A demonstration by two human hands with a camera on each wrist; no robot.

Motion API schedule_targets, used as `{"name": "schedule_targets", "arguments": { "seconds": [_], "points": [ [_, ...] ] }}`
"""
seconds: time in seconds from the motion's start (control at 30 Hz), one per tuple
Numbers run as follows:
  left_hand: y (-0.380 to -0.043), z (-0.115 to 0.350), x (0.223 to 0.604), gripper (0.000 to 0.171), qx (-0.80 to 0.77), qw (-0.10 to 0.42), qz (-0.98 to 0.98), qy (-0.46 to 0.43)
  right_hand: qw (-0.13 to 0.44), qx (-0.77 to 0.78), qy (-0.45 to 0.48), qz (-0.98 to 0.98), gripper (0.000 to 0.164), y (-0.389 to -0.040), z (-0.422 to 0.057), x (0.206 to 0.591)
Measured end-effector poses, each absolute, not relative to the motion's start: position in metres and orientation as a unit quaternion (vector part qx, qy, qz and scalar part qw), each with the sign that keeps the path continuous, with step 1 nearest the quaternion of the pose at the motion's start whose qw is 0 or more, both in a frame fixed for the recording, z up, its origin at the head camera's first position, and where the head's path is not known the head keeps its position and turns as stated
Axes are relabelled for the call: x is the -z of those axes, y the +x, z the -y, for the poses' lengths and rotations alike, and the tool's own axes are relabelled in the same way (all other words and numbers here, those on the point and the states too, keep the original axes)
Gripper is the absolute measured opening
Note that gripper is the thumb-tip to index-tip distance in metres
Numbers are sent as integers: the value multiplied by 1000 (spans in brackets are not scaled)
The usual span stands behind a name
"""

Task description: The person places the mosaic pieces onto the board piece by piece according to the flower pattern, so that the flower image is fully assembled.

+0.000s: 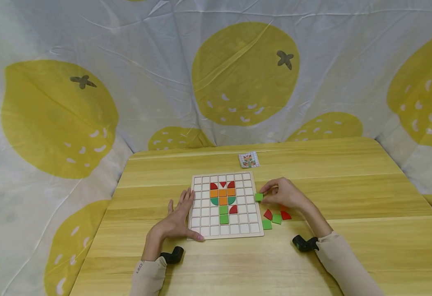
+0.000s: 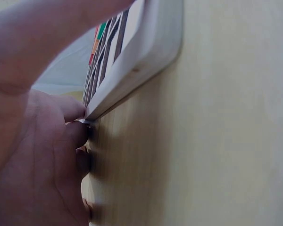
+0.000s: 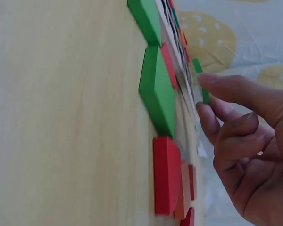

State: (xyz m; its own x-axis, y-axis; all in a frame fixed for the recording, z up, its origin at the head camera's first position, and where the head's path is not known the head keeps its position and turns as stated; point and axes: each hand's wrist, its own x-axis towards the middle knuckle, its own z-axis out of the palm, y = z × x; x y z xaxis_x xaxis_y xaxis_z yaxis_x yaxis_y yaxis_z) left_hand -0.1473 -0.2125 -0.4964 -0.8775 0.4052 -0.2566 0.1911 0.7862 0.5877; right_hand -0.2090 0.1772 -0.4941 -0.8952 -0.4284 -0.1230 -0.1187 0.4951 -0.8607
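A wooden grid board [image 1: 205, 230] lies on the table, with red, orange, teal and green tiles set in its middle squares. My left hand [image 1: 175, 220] rests along the board's left side, fingers fairly straight, its thumb at the near edge. Between thumb and fingers, my right hand [image 1: 284, 193] pinches a green square tile [image 1: 258, 197] at the board's right edge. That same tile shows edge-on in the right wrist view, raised above the loose pieces. A red quarter-round tile [image 1: 233, 209] sits in a square right of the upper green tile.
Loose tiles lie right of the board: a green square [image 1: 277, 219], another green tile [image 1: 267, 224], and red pieces [image 1: 285, 215]. Behind the board is a small pattern card [image 1: 249, 160]. A lemon-print cloth [image 1: 171, 82] hangs beyond the table [image 1: 330, 172].
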Motion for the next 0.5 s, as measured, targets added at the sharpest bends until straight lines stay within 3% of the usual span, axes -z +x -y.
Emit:
{"name": "schedule_targets", "arguments": {
  "seconds": [0.5],
  "points": [
    [-148,213,497,148,-287,188,-925,160,171,474,-199,-841,23,-195,-134,502]
  ]
}}
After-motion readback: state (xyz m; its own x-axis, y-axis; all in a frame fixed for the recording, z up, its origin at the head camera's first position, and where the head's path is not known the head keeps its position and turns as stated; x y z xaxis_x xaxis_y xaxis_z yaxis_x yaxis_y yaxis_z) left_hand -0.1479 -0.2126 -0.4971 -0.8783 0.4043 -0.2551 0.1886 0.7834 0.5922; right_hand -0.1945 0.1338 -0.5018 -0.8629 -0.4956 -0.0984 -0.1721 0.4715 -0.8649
